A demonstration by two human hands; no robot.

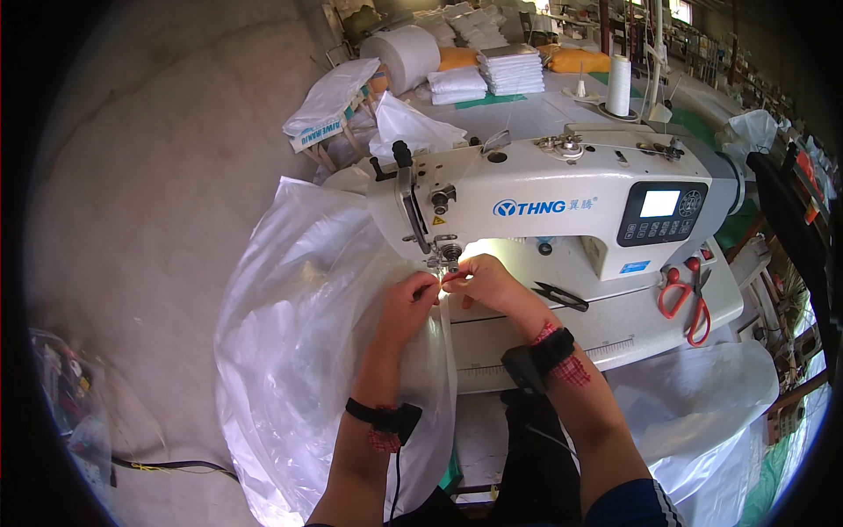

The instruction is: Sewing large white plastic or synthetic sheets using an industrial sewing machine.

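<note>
A white sewing machine (527,189) stands in front of me, its lamp lighting the area by the needle. Close under the needle and presser foot (449,256), my left hand (411,303) and my right hand (486,281) meet with their fingertips pinched together. Whatever is between the fingertips is too small to make out. A large translucent white plastic sheet (307,351) hangs over the machine's left side, beneath my left hand and forearm. Black thread snips (560,296) lie on the machine bed, right of my right hand.
Red-handled scissors (687,303) rest at the bed's right end. Behind the machine are a thread cone (619,83), stacked white packs (511,70) and a big white roll (400,60). More translucent plastic (694,391) hangs at lower right. A dark cable (176,464) lies on the floor.
</note>
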